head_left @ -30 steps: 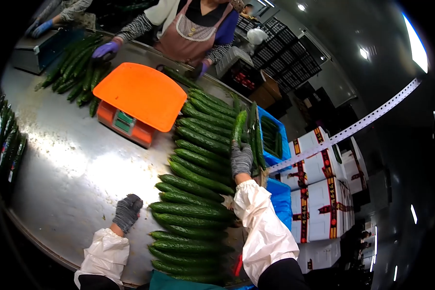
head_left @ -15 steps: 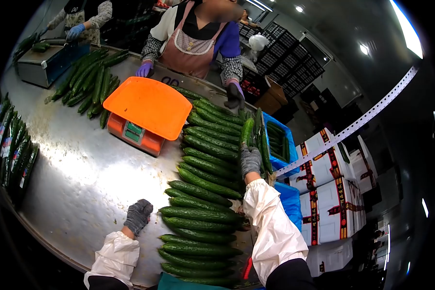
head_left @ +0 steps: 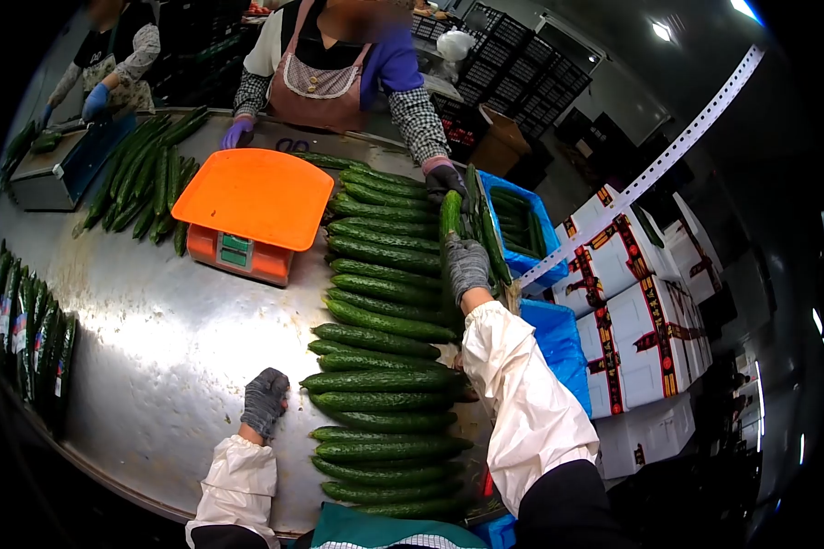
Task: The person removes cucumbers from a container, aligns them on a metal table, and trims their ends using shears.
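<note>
My right hand (head_left: 468,265), in a grey glove, is closed around a cucumber (head_left: 450,212) at the right end of a long row of cucumbers (head_left: 384,320). A co-worker's dark-gloved hand (head_left: 445,181) is at the far tip of that cucumber. My left hand (head_left: 265,403), also in a grey glove, rests with curled fingers on the metal table (head_left: 174,366), left of the row. Whether it holds anything is hidden. The orange scale (head_left: 254,199) stands beyond it, left of the row's far end.
More cucumbers (head_left: 146,174) lie in a pile at the far left, and wrapped ones (head_left: 32,329) at the left edge. Blue-lined crates (head_left: 525,220) and white boxes (head_left: 650,339) stand right of the table. A co-worker (head_left: 325,82) stands across it, another person (head_left: 110,55) at the far left.
The co-worker across the table has reached a dark-gloved hand down to the cucumber in my right hand. My right hand keeps its hold, and my left hand stays curled. The view has shifted.
</note>
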The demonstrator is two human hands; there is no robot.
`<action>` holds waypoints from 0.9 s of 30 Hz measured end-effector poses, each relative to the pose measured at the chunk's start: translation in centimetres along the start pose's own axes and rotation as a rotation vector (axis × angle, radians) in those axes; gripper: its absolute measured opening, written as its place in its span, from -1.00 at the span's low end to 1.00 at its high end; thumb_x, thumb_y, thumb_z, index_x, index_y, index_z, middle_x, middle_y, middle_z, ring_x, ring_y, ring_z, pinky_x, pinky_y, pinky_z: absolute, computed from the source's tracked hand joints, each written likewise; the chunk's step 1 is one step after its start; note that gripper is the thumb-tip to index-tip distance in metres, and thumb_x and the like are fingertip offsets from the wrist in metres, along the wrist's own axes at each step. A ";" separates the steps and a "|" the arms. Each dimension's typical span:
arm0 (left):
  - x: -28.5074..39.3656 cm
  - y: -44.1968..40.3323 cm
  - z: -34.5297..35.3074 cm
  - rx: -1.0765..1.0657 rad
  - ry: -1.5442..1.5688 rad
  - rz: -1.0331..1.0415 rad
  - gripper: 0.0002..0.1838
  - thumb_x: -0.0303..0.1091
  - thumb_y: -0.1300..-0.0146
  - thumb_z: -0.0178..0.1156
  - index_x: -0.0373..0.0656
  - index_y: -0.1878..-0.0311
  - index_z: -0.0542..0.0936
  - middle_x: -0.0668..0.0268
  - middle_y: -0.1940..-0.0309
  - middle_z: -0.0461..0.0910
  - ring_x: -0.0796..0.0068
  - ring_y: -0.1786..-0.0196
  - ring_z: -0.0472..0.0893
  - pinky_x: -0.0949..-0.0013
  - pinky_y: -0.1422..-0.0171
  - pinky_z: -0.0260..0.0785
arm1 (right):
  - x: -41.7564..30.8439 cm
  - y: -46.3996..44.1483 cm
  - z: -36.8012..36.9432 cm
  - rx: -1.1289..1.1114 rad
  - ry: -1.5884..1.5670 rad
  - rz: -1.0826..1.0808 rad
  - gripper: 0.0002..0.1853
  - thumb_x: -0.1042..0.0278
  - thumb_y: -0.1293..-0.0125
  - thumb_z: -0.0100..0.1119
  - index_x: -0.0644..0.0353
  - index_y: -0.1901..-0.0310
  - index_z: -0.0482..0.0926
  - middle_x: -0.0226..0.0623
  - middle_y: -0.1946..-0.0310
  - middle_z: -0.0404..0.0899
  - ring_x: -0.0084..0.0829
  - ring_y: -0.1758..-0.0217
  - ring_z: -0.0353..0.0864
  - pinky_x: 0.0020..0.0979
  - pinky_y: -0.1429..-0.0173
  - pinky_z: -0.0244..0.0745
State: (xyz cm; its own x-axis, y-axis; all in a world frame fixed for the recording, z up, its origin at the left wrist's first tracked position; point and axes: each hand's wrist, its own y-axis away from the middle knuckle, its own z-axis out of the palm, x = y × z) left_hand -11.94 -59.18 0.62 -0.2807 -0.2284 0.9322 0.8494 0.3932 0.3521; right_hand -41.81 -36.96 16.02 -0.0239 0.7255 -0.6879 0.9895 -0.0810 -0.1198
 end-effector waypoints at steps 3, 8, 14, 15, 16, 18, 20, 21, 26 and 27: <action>0.1 0.0 0.0 0.003 0.028 -0.021 -0.88 -0.37 -0.15 0.08 -0.14 0.47 0.43 0.44 0.70 0.35 0.65 0.75 0.29 0.55 0.68 0.13 | 0.4 -1.3 0.5 0.069 0.033 -0.033 -0.53 0.00 -0.15 0.01 0.37 0.38 0.53 -0.03 0.55 0.50 -0.14 0.45 0.46 -0.29 0.26 0.30; 0.2 0.1 0.0 -0.003 0.122 -0.016 -0.87 -0.34 -0.14 0.10 -0.14 0.47 0.45 0.43 0.71 0.36 0.64 0.75 0.30 0.55 0.68 0.14 | -3.1 -1.6 -1.7 -0.085 0.224 0.080 -0.12 -0.48 0.02 -0.21 0.40 0.20 0.50 0.17 0.35 0.49 -0.02 0.17 0.48 -0.23 0.06 0.32; 0.6 0.3 0.2 0.021 0.093 -0.054 -0.92 -0.40 -0.12 0.11 -0.14 0.46 0.46 0.42 0.70 0.37 0.63 0.74 0.31 0.53 0.67 0.15 | -2.6 -1.1 -1.7 -0.021 -0.085 0.232 0.03 -0.59 0.08 -0.31 0.43 0.04 0.40 0.01 0.28 0.50 -0.20 0.20 0.49 -0.29 0.09 0.35; 0.5 0.2 0.2 0.017 0.034 -0.022 -0.92 -0.41 -0.12 0.10 -0.14 0.46 0.46 0.42 0.69 0.38 0.64 0.74 0.31 0.54 0.67 0.15 | -2.8 -0.5 -2.2 -0.038 -0.261 0.236 -0.01 -0.55 0.06 -0.24 0.40 0.00 0.38 -0.03 0.27 0.50 -0.23 0.23 0.48 -0.30 0.11 0.36; 0.3 0.1 0.1 0.017 0.035 -0.020 -0.92 -0.41 -0.12 0.10 -0.14 0.46 0.46 0.42 0.69 0.38 0.64 0.74 0.31 0.54 0.67 0.15 | -2.1 -0.9 -2.5 -0.055 -0.332 0.267 -0.08 -0.48 0.04 -0.16 0.35 -0.02 0.37 -0.08 0.28 0.50 -0.27 0.27 0.47 -0.32 0.15 0.37; 0.0 -0.1 0.0 0.005 0.047 -0.022 -0.92 -0.41 -0.13 0.09 -0.14 0.46 0.46 0.42 0.68 0.38 0.63 0.73 0.31 0.54 0.67 0.14 | -1.5 -1.0 -3.3 -0.084 -0.470 0.334 -0.21 -0.35 -0.02 0.00 0.24 -0.07 0.35 -0.17 0.30 0.51 -0.34 0.35 0.46 -0.37 0.22 0.39; 0.2 0.1 0.2 0.010 0.055 -0.031 -0.91 -0.40 -0.14 0.08 -0.14 0.46 0.45 0.42 0.68 0.38 0.64 0.73 0.31 0.55 0.67 0.14 | -1.1 0.3 -5.0 -0.025 -0.674 0.347 -0.52 -0.02 -0.09 0.15 0.19 0.08 0.47 -0.19 0.37 0.51 -0.31 0.44 0.45 -0.29 0.33 0.39; 0.4 0.2 0.1 0.017 0.071 -0.038 -0.90 -0.38 -0.14 0.07 -0.13 0.46 0.45 0.42 0.68 0.37 0.64 0.73 0.30 0.55 0.67 0.13 | 0.8 -0.3 -5.1 -0.049 -0.693 0.340 -0.53 -0.01 -0.09 0.14 0.23 0.12 0.49 -0.21 0.40 0.53 -0.33 0.46 0.44 -0.31 0.34 0.39; 0.0 0.0 -0.6 -0.085 0.021 0.014 -0.84 -0.29 -0.17 0.04 -0.06 0.50 0.38 0.46 0.69 0.31 0.66 0.72 0.29 0.60 0.68 0.11 | 10.3 1.1 -12.5 -0.271 0.082 -0.252 -0.56 0.00 -0.15 0.04 0.20 0.09 0.47 -0.35 0.45 0.54 -0.42 0.43 0.47 -0.45 0.29 0.38; 0.2 0.1 -0.6 -0.092 0.016 0.022 -0.84 -0.29 -0.18 0.03 -0.06 0.49 0.38 0.46 0.69 0.31 0.67 0.71 0.29 0.60 0.68 0.11 | 11.5 2.3 -13.8 -0.301 -0.277 -0.053 -0.58 -0.01 -0.15 0.04 0.19 0.14 0.48 -0.35 0.47 0.53 -0.46 0.44 0.46 -0.46 0.31 0.38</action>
State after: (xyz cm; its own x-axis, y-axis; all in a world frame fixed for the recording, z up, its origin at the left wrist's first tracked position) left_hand -11.62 -59.68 0.76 -0.2547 -0.2348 0.9381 0.8932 0.3147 0.3212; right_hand -37.84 -19.35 17.75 -0.0726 0.5082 -0.8582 0.9824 0.1848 0.0263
